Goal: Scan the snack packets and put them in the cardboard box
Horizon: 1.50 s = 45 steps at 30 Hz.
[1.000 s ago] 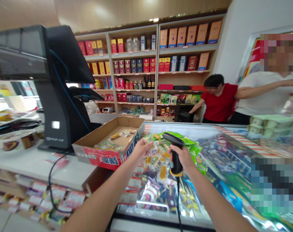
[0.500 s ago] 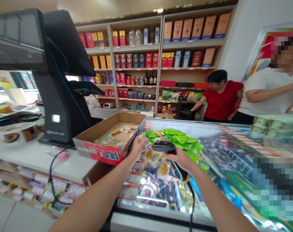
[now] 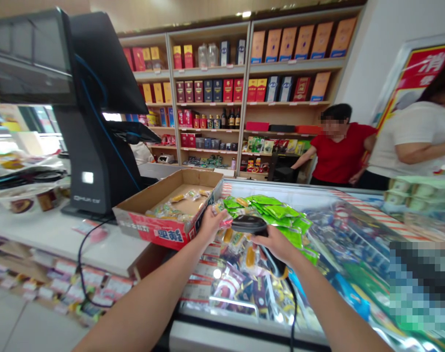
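Note:
In my right hand [image 3: 276,244] is a black handheld barcode scanner [image 3: 249,223], its head turned left toward my other hand. Its cable hangs down over the counter's front edge. My left hand [image 3: 210,226] pinches a small clear-wrapped snack packet [image 3: 224,219] with a pinkish end, close in front of the scanner head. Beside that hand stands an open cardboard box [image 3: 164,236] with several wrapped yellow snacks inside. Loose wrapped yellow snacks [image 3: 250,256] lie on the glass top below the scanner, and green packets [image 3: 272,209] are piled just behind it.
A point-of-sale terminal [image 3: 98,146] stands on the white counter [image 3: 112,249] at left. Under the glass of the freezer [image 3: 340,244] are colourful packages. Two people, one in a red shirt [image 3: 340,151] and one in white [image 3: 416,132], stand beyond it. Egg cartons [image 3: 420,190] sit at right.
The packet in my left hand has turned slightly, showing a pinkish end by the scanner. The person in white has turned away to the right. The view has shifted a little.

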{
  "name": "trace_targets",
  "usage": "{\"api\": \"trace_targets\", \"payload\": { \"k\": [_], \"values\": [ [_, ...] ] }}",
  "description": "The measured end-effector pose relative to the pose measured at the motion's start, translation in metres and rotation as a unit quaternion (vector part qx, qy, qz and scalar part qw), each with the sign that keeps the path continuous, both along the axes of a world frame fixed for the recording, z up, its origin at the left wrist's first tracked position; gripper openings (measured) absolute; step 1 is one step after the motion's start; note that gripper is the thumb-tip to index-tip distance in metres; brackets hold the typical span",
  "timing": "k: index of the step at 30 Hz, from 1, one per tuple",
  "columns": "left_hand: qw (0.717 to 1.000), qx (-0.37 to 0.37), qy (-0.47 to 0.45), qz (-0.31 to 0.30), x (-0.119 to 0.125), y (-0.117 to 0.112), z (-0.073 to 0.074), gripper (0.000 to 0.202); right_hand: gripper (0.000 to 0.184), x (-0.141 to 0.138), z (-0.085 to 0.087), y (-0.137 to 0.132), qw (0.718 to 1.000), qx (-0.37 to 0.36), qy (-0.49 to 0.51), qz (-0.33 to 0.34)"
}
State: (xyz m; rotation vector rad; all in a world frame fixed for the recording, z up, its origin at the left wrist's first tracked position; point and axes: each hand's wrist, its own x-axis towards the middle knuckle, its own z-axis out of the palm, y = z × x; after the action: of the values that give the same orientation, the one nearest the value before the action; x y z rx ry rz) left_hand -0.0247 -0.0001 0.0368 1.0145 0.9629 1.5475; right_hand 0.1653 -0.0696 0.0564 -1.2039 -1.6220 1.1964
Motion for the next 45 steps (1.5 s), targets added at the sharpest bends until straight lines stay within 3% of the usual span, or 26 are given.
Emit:
{"api": "trace_targets", "payload": {
  "k": [11, 15, 20, 23, 29, 33, 36, 40, 42, 45],
  "values": [
    [0.998, -0.016, -0.011, -0.053, -0.001, 0.003, -0.003, 0.060, 0.017, -0.001, 0.000, 0.001, 1.000, -0.009, 0.014, -0.014],
    [0.997, 0.010, 0.018, -0.080, -0.001, 0.001, -0.003, 0.055, 0.024, 0.003, -0.002, 0.006, 0.996, 0.015, 0.049, -0.068],
    [0.988, 0.056, 0.134, -0.044, 0.003, 0.005, -0.011, 0.047, 0.027, 0.012, 0.000, 0.015, 0.953, 0.025, 0.229, -0.199],
    [0.972, 0.076, 0.222, -0.017, 0.009, 0.007, -0.010, 0.043, 0.027, 0.017, 0.006, 0.016, 0.921, 0.027, 0.310, -0.236],
    [0.922, 0.127, 0.364, -0.027, 0.026, 0.002, 0.012, 0.029, 0.021, 0.018, 0.008, 0.016, 0.906, 0.035, 0.339, -0.252],
    [0.903, 0.180, 0.391, 0.014, 0.028, 0.003, 0.045, 0.017, 0.023, 0.015, 0.006, 0.017, 0.907, 0.041, 0.329, -0.260],
    [0.866, 0.227, 0.443, 0.037, 0.007, 0.010, 0.082, 0.011, 0.024, 0.014, 0.005, 0.017, 0.910, 0.038, 0.323, -0.258],
    [0.810, 0.210, 0.546, 0.035, -0.056, 0.028, 0.125, 0.003, 0.024, 0.013, 0.007, 0.015, 0.911, 0.034, 0.324, -0.254],
    [0.768, 0.133, 0.624, 0.055, -0.093, 0.040, 0.133, 0.006, 0.024, 0.012, 0.008, 0.014, 0.909, 0.034, 0.327, -0.255],
    [0.734, 0.006, 0.679, 0.035, -0.138, 0.053, 0.125, 0.018, 0.024, 0.010, 0.009, 0.012, 0.915, 0.035, 0.315, -0.251]
  ]
}}
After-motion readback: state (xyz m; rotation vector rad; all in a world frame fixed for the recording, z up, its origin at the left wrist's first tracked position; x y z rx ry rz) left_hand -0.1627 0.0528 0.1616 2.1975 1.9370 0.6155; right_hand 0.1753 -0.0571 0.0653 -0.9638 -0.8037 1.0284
